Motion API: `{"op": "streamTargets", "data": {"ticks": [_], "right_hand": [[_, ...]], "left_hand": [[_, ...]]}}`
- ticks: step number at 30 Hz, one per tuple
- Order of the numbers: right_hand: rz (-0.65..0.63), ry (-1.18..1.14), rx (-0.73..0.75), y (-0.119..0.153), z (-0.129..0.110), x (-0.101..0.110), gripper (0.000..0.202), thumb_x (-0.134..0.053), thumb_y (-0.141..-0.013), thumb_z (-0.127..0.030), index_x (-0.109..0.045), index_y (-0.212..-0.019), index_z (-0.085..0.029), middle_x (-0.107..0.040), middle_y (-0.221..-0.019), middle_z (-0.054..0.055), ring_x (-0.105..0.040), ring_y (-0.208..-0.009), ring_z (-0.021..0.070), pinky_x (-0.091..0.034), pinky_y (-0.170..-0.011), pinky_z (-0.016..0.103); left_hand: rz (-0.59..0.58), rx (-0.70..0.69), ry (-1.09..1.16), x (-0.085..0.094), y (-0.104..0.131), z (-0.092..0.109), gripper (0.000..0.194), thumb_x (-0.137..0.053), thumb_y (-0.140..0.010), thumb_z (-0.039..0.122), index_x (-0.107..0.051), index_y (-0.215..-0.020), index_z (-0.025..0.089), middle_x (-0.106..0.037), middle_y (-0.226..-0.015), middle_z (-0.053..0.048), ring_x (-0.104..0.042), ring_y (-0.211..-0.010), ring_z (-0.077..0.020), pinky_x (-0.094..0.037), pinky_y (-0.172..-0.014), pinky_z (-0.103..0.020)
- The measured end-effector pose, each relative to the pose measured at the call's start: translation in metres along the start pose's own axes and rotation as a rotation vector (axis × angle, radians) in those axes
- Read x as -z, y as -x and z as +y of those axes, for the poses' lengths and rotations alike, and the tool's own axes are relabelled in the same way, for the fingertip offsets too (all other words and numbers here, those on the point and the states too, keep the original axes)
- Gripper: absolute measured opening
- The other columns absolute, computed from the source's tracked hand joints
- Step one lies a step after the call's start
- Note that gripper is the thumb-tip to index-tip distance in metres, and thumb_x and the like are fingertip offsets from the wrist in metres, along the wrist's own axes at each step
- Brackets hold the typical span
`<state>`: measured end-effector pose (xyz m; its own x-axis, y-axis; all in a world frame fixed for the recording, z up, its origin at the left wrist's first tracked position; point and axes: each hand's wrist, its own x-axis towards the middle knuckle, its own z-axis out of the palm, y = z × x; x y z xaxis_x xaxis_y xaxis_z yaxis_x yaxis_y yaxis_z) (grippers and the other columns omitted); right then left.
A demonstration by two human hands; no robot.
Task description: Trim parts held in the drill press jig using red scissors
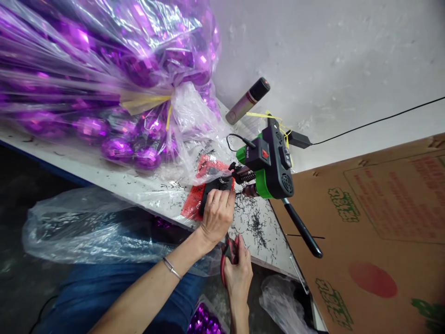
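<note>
My left hand (219,214), with a bracelet at the wrist, is at the base of a small black and green bench drill (274,162). Its fingers are bent and pressed together by the black base plate (207,197), below the drill's chuck; what they hold is hidden. My right hand (239,266) is closed around the red and black handles of a pair of scissors (223,265), just below my left hand. Their blades are mostly out of sight. Under the base plate lies a red mat (190,204) strewn with black shavings.
A large clear bag of shiny purple mirrored balls (149,134) fills the upper left of the white table (139,188). A spray can (247,100) stands by the wall. Right of the drill rises a cardboard box (375,222). A clear plastic sheet (79,227) hangs over the near edge.
</note>
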<state>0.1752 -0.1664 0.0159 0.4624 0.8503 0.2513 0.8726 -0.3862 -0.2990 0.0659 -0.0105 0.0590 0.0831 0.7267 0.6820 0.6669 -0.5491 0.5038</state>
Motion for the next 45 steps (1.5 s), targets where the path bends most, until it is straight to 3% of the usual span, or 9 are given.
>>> {"op": "streamTargets", "data": {"ticks": [11,18,22,26,35,40,45], "right_hand": [[-0.017,-0.012,0.001,0.0,0.001,0.001,0.06,-0.051,-0.078,-0.026,-0.051,-0.138,-0.018,-0.068,-0.108,0.011,-0.068,-0.094,0.0256,-0.053,-0.078,0.034],[-0.014,0.004,-0.002,-0.002,-0.003,0.003,0.057,-0.052,-0.082,-0.032,-0.052,-0.138,-0.017,-0.068,-0.109,0.013,-0.067,-0.092,0.0265,-0.052,-0.077,0.035],[-0.022,0.009,0.002,-0.002,-0.003,0.003,0.057,-0.051,-0.083,-0.034,-0.052,-0.137,-0.016,-0.068,-0.111,0.013,-0.068,-0.093,0.027,-0.052,-0.077,0.035],[-0.017,0.008,0.006,-0.002,-0.002,0.003,0.058,-0.052,-0.082,-0.032,-0.051,-0.138,-0.017,-0.068,-0.111,0.013,-0.068,-0.093,0.0266,-0.052,-0.076,0.034],[-0.015,-0.003,0.026,-0.001,0.0,0.002,0.059,-0.052,-0.081,-0.029,-0.051,-0.138,-0.018,-0.069,-0.11,0.012,-0.068,-0.095,0.0262,-0.053,-0.078,0.034],[-0.012,0.005,0.025,-0.001,0.0,0.002,0.06,-0.053,-0.079,-0.027,-0.051,-0.138,-0.018,-0.068,-0.109,0.011,-0.068,-0.092,0.0262,-0.053,-0.077,0.034],[-0.027,-0.001,0.005,-0.001,-0.001,0.002,0.062,-0.053,-0.078,-0.027,-0.051,-0.139,-0.018,-0.068,-0.111,0.012,-0.068,-0.093,0.0266,-0.053,-0.076,0.035]], "left_hand": [[-0.005,0.088,0.045,0.0,-0.003,0.005,0.022,-0.041,-0.092,0.009,-0.061,-0.101,0.009,-0.063,-0.082,-0.01,-0.056,-0.077,-0.0243,-0.045,-0.077,-0.039],[-0.131,0.065,0.373,0.002,-0.01,-0.022,0.019,-0.047,-0.094,0.013,-0.065,-0.093,0.015,-0.069,-0.085,-0.006,-0.06,-0.08,-0.0197,-0.045,-0.075,-0.036],[-0.136,0.027,0.497,0.001,-0.012,-0.037,0.017,-0.052,-0.095,0.018,-0.069,-0.095,0.018,-0.072,-0.088,-0.003,-0.062,-0.081,-0.0182,-0.044,-0.075,-0.036],[-0.09,-0.069,0.447,0.001,-0.015,-0.042,0.016,-0.054,-0.094,0.02,-0.069,-0.096,0.018,-0.072,-0.088,-0.003,-0.062,-0.083,-0.0195,-0.044,-0.076,-0.037],[-0.163,-0.262,0.33,0.01,-0.028,-0.05,0.02,-0.048,-0.093,0.013,-0.069,-0.095,0.016,-0.07,-0.083,-0.004,-0.06,-0.081,-0.0192,-0.042,-0.079,-0.035],[-0.236,-0.318,0.278,0.011,-0.034,-0.051,0.024,-0.045,-0.092,0.01,-0.068,-0.094,0.017,-0.069,-0.083,-0.005,-0.059,-0.082,-0.0199,-0.042,-0.081,-0.036],[-0.237,-0.338,0.236,0.016,-0.038,-0.046,0.024,-0.046,-0.088,0.008,-0.069,-0.087,0.015,-0.068,-0.078,-0.005,-0.058,-0.08,-0.0211,-0.042,-0.082,-0.036]]}}
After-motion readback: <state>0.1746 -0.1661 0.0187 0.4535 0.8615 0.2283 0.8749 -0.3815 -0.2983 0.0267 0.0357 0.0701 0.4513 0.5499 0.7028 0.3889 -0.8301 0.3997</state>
